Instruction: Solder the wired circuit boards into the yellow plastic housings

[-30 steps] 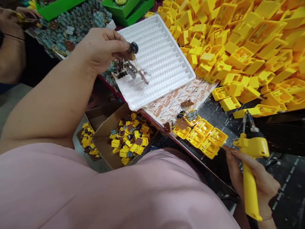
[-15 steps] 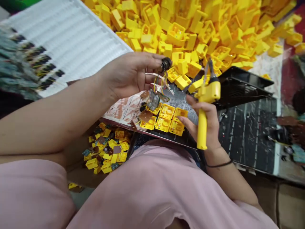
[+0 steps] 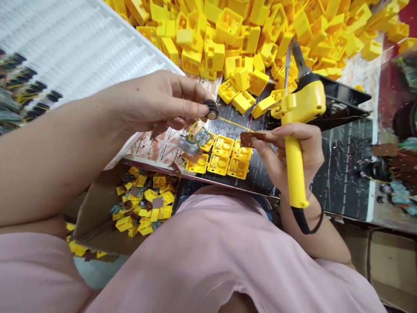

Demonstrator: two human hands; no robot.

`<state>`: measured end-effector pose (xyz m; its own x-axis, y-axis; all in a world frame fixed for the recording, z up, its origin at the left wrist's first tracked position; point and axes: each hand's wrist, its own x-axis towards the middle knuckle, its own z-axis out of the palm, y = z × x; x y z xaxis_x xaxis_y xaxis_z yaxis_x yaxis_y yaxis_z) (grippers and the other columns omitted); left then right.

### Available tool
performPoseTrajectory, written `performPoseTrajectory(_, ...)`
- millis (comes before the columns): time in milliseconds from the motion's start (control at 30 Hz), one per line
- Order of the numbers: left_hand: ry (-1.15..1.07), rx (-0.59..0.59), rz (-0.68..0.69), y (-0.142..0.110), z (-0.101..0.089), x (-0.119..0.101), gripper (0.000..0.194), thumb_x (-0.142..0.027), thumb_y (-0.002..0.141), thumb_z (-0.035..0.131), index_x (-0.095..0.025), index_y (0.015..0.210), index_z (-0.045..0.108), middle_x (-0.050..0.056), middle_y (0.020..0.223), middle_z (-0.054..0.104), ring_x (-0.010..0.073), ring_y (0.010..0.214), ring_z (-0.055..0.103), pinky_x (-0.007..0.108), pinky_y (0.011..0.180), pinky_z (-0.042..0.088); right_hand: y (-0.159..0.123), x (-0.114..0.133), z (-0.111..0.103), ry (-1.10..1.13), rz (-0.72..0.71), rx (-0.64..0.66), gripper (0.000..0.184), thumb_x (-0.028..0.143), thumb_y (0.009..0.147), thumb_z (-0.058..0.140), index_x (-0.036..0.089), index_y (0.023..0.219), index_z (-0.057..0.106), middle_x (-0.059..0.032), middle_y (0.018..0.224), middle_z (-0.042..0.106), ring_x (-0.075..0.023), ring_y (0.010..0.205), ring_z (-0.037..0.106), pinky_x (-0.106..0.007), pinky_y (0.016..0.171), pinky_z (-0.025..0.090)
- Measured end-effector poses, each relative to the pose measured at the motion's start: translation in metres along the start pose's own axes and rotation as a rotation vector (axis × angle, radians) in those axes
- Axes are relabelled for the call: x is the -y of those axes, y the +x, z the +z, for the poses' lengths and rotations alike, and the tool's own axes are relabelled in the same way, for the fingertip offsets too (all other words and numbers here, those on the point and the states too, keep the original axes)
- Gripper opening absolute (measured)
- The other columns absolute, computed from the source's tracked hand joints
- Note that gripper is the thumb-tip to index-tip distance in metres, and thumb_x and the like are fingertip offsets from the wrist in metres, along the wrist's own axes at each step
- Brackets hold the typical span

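- A small black round part (image 3: pixel 211 109) is pinched between thumb and fingertips of the left hand (image 3: pixel 156 102), held in the air above the near edge of the bench.
- Thin yellow wires (image 3: pixel 234 124) run from that part across to a small brown board (image 3: pixel 252 138), which is nipped by the fingertips of the right hand (image 3: pixel 286 156).
- A yellow soldering gun (image 3: pixel 298 126) is also clasped in the right hand, handle down through the palm, tip pointing up and away toward the heap.
- More of the wired assembly, a small green board (image 3: pixel 202 136) and a blurred metal piece, hangs below the left hand.
- The step in hand is judged to be the untangling and spreading of one wired assembly above the block of yellow housings (image 3: pixel 224 157).
- The next move is judged to call for a free fingertip grip and slack in the wires; the gun in the same hand leaves little of either.
- Open room is scarce: the heap of loose yellow housings (image 3: pixel 260 30) is piled close behind, and a white ribbed tray (image 3: pixel 81 48) lies to the left.
- A black stand (image 3: pixel 342 106) sits just behind the gun.
- The bench edge is right under the housings; a cardboard box of mixed parts (image 3: pixel 143 204) sits below it, beside the lap.
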<state>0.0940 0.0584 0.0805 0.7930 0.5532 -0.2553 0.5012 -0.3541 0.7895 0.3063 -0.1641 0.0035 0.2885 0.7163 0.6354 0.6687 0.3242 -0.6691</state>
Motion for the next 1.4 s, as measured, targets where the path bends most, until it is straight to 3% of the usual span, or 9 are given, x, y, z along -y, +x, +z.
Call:
performPoseTrajectory(167,-0.086,0.172,-0.048,0.008,-0.02,0.024,0.109,-0.104,0.071,0.096,-0.017,0.136,0.082,-0.006,0.064,0.059,0.0076,0.061,0.047,0.033,0.065,0.041,0.004,0.002,-0.002,-0.069,0.054,0.011,0.02,0.039,0.119,0.08,0.032,0.125,0.062,0.0013,0.112,0.077,-0.0204,0.092,0.089,-0.037,0.085,0.082)
performPoseTrajectory(333,0.006,0.036,-0.159,0.007,-0.05,0.042,0.112,-0.108,0.059,0.095,-0.018,0.125,0.085,-0.007,0.06,0.053,0.0046,0.063,0.037,0.037,0.069,0.042,0.002,0.003,-0.013,-0.099,0.062,-0.041,0.023,0.037,0.114,0.087,0.033,0.122,0.066,0.0016,0.111,0.078,-0.0207,0.095,0.089,-0.036,0.084,0.08)
performPoseTrajectory(433,0.148,-0.117,-0.279,0.0,-0.068,0.048,0.099,-0.1,0.067,0.09,-0.017,0.12,0.087,-0.002,0.068,0.063,0.0086,0.073,0.045,0.049,0.085,0.055,-0.002,0.002,-0.019,-0.074,0.1,-0.028,0.023,0.037,0.113,0.088,0.032,0.122,0.068,0.0009,0.112,0.081,-0.0208,0.095,0.089,-0.036,0.084,0.08)
performPoseTrajectory(533,0.568,-0.266,-0.278,-0.008,-0.068,0.051,0.084,-0.095,0.093,0.069,-0.02,0.124,0.091,0.01,0.103,0.085,0.0285,0.104,0.067,0.068,0.115,0.058,-0.005,0.003,-0.019,-0.076,0.079,-0.013,0.024,0.036,0.111,0.091,0.03,0.122,0.071,0.0014,0.111,0.083,-0.0189,0.088,0.088,-0.033,0.081,0.078)
performPoseTrajectory(667,0.742,-0.448,0.078,-0.021,-0.026,0.046,0.072,-0.063,0.122,0.037,-0.017,0.149,0.086,0.008,0.175,0.073,0.0402,0.162,0.058,0.071,0.146,0.034,-0.003,0.007,-0.014,-0.14,-0.042,0.038,0.02,0.032,0.112,0.09,0.032,0.122,0.072,0.0029,0.104,0.084,-0.0206,0.084,0.089,-0.033,0.077,0.078)
performPoseTrajectory(833,0.227,-0.185,0.487,-0.023,0.055,0.012,0.053,-0.054,0.118,0.052,-0.023,0.139,0.09,0.008,0.15,0.088,0.0313,0.145,0.08,0.052,0.132,0.059,-0.003,0.012,-0.011,-0.108,-0.135,0.072,0.029,0.022,0.106,0.095,0.032,0.121,0.072,0.0054,0.097,0.085,-0.0198,0.08,0.088,-0.029,0.071,0.074)
performPoseTrajectory(1100,-0.368,-0.046,0.358,0.002,0.114,-0.017,0.022,-0.042,0.095,0.086,-0.02,0.1,0.085,0.005,0.105,0.091,0.0225,0.102,0.086,0.036,0.102,0.071,-0.016,0.006,-0.014,-0.217,-0.211,0.057,0.028,0.019,0.11,0.089,0.031,0.124,0.069,0.007,0.106,0.089,-0.0151,0.08,0.088,-0.024,0.078,0.072)
performPoseTrajectory(1267,-0.686,-0.197,0.176,0.009,0.125,-0.011,0.04,-0.058,0.088,0.101,-0.02,0.094,0.089,0.006,0.104,0.093,0.0227,0.102,0.087,0.036,0.099,0.072,-0.026,-0.005,-0.019,-0.255,-0.285,-0.045,0.041,0.019,0.108,0.092,0.029,0.14,0.068,0.0034,0.109,0.091,-0.0192,0.083,0.09,-0.027,0.078,0.075)
performPoseTrajectory(1400,-0.623,-0.09,0.095,0.009,0.12,-0.008,0.05,-0.069,0.085,0.104,-0.022,0.096,0.096,0.009,0.113,0.096,0.0287,0.115,0.09,0.041,0.107,0.073,-0.027,-0.009,-0.03,-0.316,-0.387,-0.034,0.03,0.019,0.112,0.087,0.029,0.136,0.071,0.0014,0.11,0.092,-0.0203,0.091,0.091,-0.03,0.088,0.077)
